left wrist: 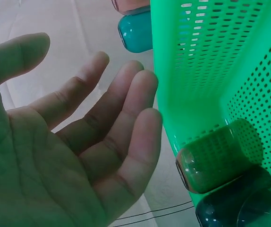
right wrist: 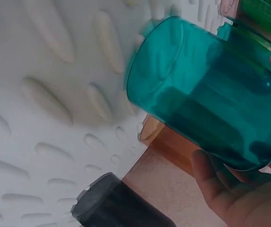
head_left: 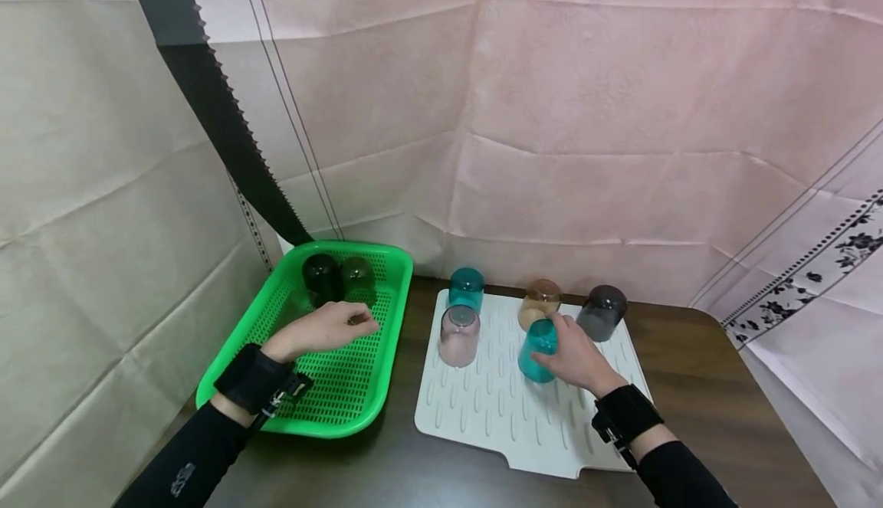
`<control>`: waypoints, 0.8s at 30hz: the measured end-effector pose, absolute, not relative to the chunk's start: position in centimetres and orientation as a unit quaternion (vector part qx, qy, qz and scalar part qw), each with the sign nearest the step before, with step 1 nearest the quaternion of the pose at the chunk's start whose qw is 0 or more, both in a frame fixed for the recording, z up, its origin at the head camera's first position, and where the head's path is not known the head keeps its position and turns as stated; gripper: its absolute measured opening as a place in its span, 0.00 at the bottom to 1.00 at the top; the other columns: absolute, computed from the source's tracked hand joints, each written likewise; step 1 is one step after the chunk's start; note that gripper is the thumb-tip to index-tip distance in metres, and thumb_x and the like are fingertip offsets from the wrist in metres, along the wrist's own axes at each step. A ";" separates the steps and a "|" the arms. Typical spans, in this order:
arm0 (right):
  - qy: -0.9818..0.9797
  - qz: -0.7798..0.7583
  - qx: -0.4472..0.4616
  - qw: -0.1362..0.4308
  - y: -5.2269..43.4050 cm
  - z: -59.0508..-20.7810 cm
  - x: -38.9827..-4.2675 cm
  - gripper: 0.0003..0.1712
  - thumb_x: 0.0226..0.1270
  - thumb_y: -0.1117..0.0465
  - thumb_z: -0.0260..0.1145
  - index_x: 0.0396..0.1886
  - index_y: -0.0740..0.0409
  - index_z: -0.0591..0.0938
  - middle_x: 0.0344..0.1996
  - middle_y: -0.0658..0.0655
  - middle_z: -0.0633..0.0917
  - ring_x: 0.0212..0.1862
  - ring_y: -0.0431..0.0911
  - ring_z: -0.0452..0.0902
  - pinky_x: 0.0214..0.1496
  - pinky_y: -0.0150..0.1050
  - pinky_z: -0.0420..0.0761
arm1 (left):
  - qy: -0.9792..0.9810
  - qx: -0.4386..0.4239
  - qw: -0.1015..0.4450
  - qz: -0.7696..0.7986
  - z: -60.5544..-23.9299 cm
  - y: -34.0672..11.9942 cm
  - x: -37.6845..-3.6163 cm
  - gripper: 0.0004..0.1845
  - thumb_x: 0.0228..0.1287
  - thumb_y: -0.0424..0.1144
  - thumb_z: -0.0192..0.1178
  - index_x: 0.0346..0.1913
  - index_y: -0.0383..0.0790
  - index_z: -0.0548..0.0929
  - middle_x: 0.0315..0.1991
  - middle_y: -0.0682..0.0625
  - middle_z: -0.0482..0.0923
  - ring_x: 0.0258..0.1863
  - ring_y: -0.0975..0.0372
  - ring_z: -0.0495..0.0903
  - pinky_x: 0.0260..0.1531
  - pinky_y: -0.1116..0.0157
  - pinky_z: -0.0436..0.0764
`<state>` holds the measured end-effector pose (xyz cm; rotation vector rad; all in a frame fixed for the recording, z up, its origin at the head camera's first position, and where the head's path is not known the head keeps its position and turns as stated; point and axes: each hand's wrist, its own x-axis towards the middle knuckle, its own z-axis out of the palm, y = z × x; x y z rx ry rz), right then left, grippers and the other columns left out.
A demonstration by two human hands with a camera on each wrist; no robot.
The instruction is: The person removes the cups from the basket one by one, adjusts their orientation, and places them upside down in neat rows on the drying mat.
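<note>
My right hand (head_left: 576, 355) grips a teal glass (head_left: 538, 350) near its base, the rim facing down to the white draining board (head_left: 483, 408). Whether that rim touches the board I cannot tell. Behind it on the board stand an amber glass (head_left: 539, 303) and a dark grey glass (head_left: 602, 312), both upside down. A pinkish glass (head_left: 459, 335) and another teal glass (head_left: 467, 288) occupy the board's left side. Over the green basket (head_left: 396, 324) hovers my left hand (head_left: 324, 329), fingers loosely bent and holding nothing. At the basket's far end are a dark glass (head_left: 322, 278) and a greenish glass (head_left: 358, 275).
The basket and board sit side by side on a dark wooden table (head_left: 697, 385). Pale cloth (head_left: 621, 148) hangs close behind and at the left, with a black band (head_left: 228, 109) running down towards the basket.
</note>
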<state>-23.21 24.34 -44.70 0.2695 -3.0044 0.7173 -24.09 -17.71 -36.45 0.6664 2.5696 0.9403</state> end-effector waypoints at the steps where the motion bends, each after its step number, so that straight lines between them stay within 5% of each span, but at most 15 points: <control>1: -0.969 0.230 0.090 0.022 24.3 -44.7 -23.2 0.47 0.56 0.49 0.71 0.67 0.68 0.60 0.57 0.70 0.69 0.54 0.61 0.71 0.49 0.57 0.75 | 0.900 0.231 0.164 0.330 -36.5 -17.8 -24.1 0.13 0.72 0.47 0.51 0.46 0.42 0.80 0.36 0.52 0.76 0.27 0.60 0.68 0.29 0.62 0.66; 11: -0.967 0.240 0.085 0.027 25.1 -44.3 -22.3 0.50 0.56 0.47 0.71 0.68 0.68 0.59 0.59 0.71 0.67 0.57 0.63 0.69 0.51 0.59 0.73 | 0.901 0.252 0.172 0.308 -36.1 -17.6 -24.3 0.12 0.73 0.46 0.50 0.41 0.44 0.80 0.21 0.54 0.61 0.19 0.62 0.60 0.23 0.64 0.61; 24: -0.971 0.230 0.071 -0.009 29.0 -44.1 -18.2 0.52 0.54 0.43 0.71 0.66 0.72 0.60 0.60 0.75 0.66 0.59 0.67 0.66 0.51 0.59 0.73 | 0.922 0.276 0.130 0.239 -34.8 -16.6 -25.0 0.09 0.71 0.43 0.52 0.39 0.42 0.80 0.22 0.54 0.66 0.19 0.63 0.63 0.24 0.64 0.64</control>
